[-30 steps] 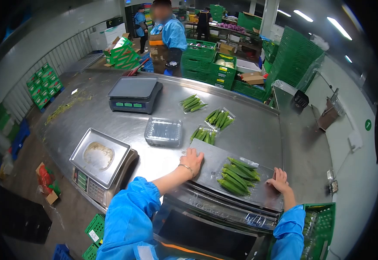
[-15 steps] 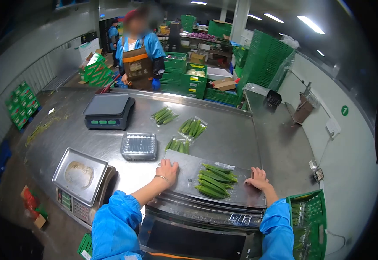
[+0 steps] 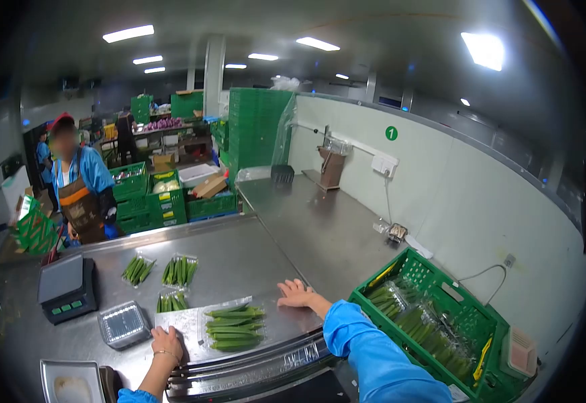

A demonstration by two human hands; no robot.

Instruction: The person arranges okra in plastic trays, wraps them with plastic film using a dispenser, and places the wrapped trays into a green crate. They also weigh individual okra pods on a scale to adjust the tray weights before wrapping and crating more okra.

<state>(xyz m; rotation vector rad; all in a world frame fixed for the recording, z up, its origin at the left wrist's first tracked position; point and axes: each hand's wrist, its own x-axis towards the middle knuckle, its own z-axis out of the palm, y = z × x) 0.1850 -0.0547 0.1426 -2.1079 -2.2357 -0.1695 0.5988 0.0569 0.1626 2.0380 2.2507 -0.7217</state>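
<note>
A bunch of green okra lies in clear plastic on a flat metal plate in front of me. My left hand rests on the plate's left end, left of the okra, with fingers apart. To the right of the okra, my right hand lies with fingers stretched out over the metal surface near the plate's far right corner. Neither hand holds anything that I can see. Beyond the plate are clear packs of okra: one at the left, one farther right and a nearer one.
A stack of clear plastic trays sits left of my left hand, near a dark scale and a silver scale pan. At right, a green crate holds packed okra. Across the table stands a co-worker.
My view has swung to the right and up, bringing more of the green crate into sight. My right hand has shifted from the plate's right edge to near its far corner, fingers straighter.
</note>
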